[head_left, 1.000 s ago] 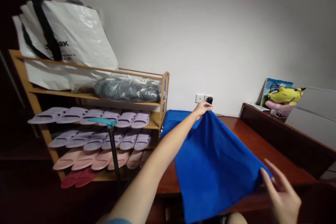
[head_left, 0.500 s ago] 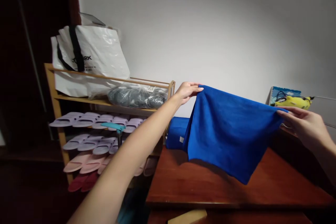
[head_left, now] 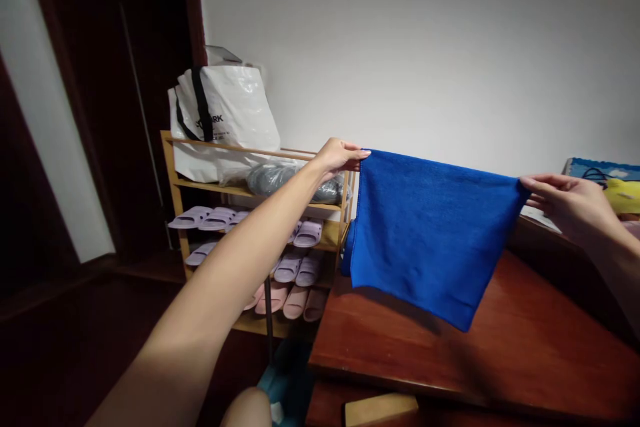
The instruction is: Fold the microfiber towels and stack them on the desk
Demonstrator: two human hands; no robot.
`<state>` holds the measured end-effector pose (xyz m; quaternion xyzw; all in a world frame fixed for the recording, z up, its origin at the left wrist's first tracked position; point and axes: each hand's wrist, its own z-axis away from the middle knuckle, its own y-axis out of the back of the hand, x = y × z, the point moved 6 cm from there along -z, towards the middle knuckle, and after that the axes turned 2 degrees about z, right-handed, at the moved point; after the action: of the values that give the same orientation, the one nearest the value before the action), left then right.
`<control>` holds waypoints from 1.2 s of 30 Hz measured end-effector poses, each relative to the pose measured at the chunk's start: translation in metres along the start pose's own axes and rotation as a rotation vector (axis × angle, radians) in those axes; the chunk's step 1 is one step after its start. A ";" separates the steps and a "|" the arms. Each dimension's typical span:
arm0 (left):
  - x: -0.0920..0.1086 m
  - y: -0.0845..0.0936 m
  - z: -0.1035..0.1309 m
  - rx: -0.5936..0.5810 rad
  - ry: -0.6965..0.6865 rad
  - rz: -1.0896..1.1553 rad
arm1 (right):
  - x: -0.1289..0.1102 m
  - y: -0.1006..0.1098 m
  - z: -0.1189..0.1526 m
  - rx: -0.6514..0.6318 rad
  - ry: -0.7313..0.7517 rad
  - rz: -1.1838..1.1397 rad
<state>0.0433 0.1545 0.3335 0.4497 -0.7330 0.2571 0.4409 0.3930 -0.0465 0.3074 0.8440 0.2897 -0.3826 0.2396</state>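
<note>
Left hand (head_left: 340, 156): thumb and fingers pinched on the upper left corner of a blue cloth (head_left: 433, 233)
Right hand (head_left: 570, 201): same pinch, upper right corner
Cloth hangs spread between the two, top edge nearly taut and sloping down a little to the right; it hangs over the bench (head_left: 380, 340), shadow on the wood below. Can't tell whether the bottom edge touches
Second blue item (head_left: 349, 250) peeks out behind the cloth's left edge, at the rack end of the bench; mostly hidden

Containers: white bag (head_left: 245, 103) with black straps stands on the top tier of the wooden rack (head_left: 169, 153), dark print on its front; contents not readable from here. Just right of it, same tier, a clear plastic bag (head_left: 341, 192) lies with a dark grey bundle (head_left: 270, 180) inside, partly behind the left forearm
Rack tiers below: lilac slippers (head_left: 307, 232) on two levels, pink slippers (head_left: 296, 302) under those, left arm covering part of each row

Far right: yellow item (head_left: 623, 195) in front of a blue panel (head_left: 595, 170), beyond the right hand, cut by the frame edge
Bottom edge: tan block (head_left: 380, 408) below the bench's front edge
</note>
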 end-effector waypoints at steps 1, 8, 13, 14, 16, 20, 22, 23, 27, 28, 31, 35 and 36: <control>-0.001 0.002 0.001 -0.009 -0.002 -0.011 | 0.004 -0.004 -0.001 -0.021 -0.014 -0.048; -0.003 0.018 0.006 0.017 -0.031 -0.133 | 0.019 -0.014 -0.003 -0.043 -0.129 -0.145; -0.012 0.022 0.014 0.043 -0.039 -0.036 | 0.030 -0.018 -0.005 -0.026 -0.190 -0.206; -0.015 0.022 0.015 0.043 -0.032 -0.003 | 0.031 -0.018 -0.006 -0.019 -0.192 -0.223; -0.019 0.020 0.018 0.041 -0.031 0.063 | 0.033 -0.021 -0.006 -0.013 -0.186 -0.255; -0.022 0.019 0.022 0.073 -0.094 0.161 | 0.035 -0.026 -0.006 -0.006 -0.154 -0.258; -0.023 0.020 0.023 0.097 -0.131 0.179 | 0.035 -0.027 -0.006 0.001 -0.131 -0.234; -0.023 0.020 0.024 0.108 -0.148 0.181 | 0.034 -0.027 -0.005 0.002 -0.120 -0.224; -0.022 0.022 0.026 0.141 -0.213 0.144 | 0.032 -0.027 -0.006 -0.015 -0.083 -0.198; -0.022 0.023 0.027 0.148 -0.228 0.125 | 0.031 -0.026 -0.006 -0.016 -0.072 -0.190; -0.019 0.023 0.033 0.209 -0.337 0.006 | 0.026 -0.021 -0.006 0.000 -0.024 -0.139; -0.006 0.020 0.058 0.455 -0.619 -0.287 | 0.019 -0.015 -0.001 0.041 0.049 -0.071; -0.002 0.017 0.066 0.513 -0.676 -0.348 | 0.017 -0.015 0.001 0.041 0.076 -0.093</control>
<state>0.0012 0.1120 0.3001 0.7195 -0.6619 0.1909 0.0881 0.3912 -0.0315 0.2910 0.8483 0.3297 -0.3669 0.1927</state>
